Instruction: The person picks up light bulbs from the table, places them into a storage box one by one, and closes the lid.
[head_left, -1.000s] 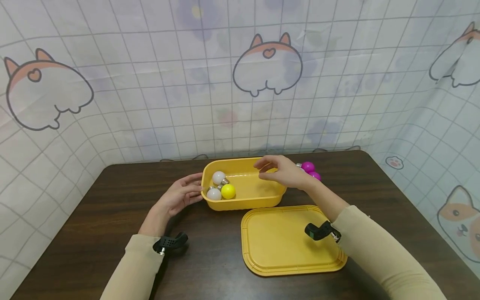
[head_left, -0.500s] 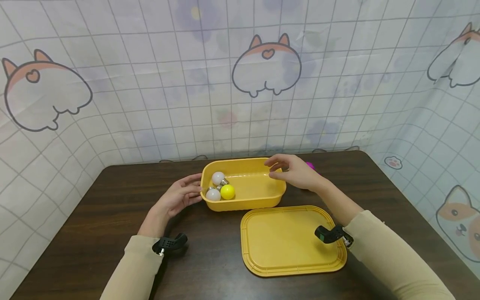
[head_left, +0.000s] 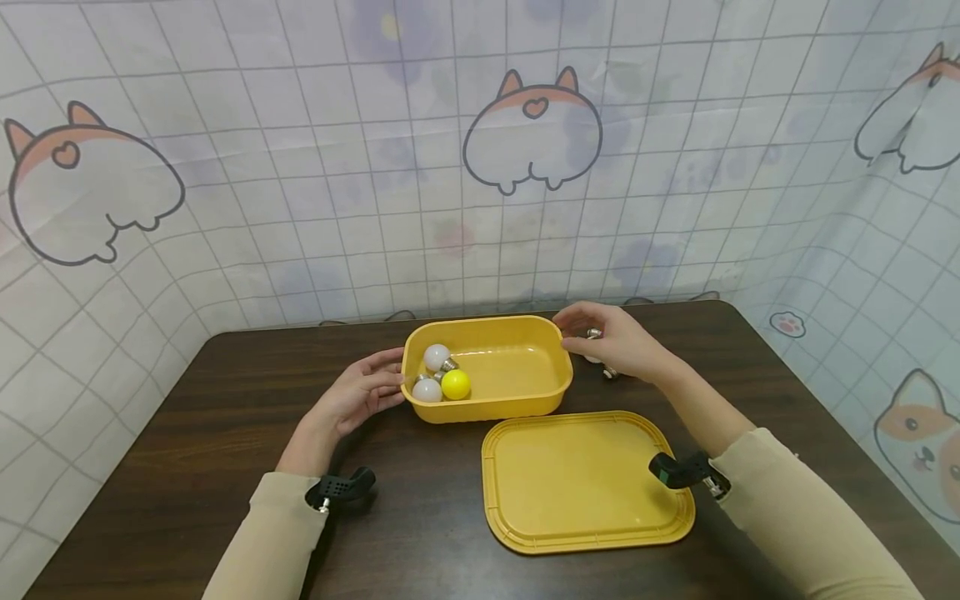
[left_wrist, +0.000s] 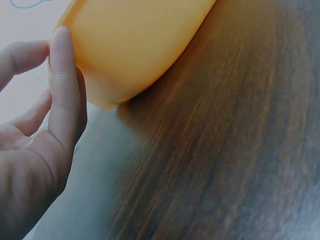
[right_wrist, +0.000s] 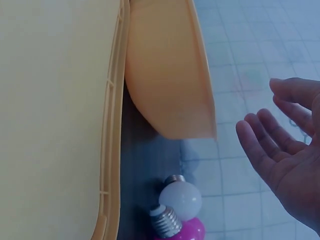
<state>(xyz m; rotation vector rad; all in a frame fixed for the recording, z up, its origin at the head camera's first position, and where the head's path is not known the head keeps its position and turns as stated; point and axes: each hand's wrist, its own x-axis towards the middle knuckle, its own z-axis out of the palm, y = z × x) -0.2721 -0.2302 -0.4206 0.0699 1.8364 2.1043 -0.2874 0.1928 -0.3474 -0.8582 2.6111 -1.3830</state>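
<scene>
A yellow plastic box (head_left: pixel 495 408) stands near the table's far side. At its left end lie two white light bulbs (head_left: pixel 437 358) and a yellow bulb (head_left: pixel 456 385). My left hand (head_left: pixel 360 396) touches the box's left end, one long finger (left_wrist: pixel 62 85) laid fairly straight at the rim in the left wrist view. At the opposite end, my right hand (head_left: pixel 618 342) hovers with loosely bent fingers and nothing between them. Below that hand, a white bulb (right_wrist: pixel 182 200) and a magenta bulb (right_wrist: pixel 196 230) lie on the table; the hand largely hides them in the head view.
A flat yellow lid (head_left: pixel 585 483) lies in front of the box on the dark wooden table (head_left: pixel 187 467). Behind the table hangs a white gridded cloth (head_left: pixel 337 208) with cartoon dogs. Black bands are on both wrists.
My right hand has drawn back rightward from over the inside of the box to its right end, covering the magenta bulbs in the head view. The left hand and box stay put.
</scene>
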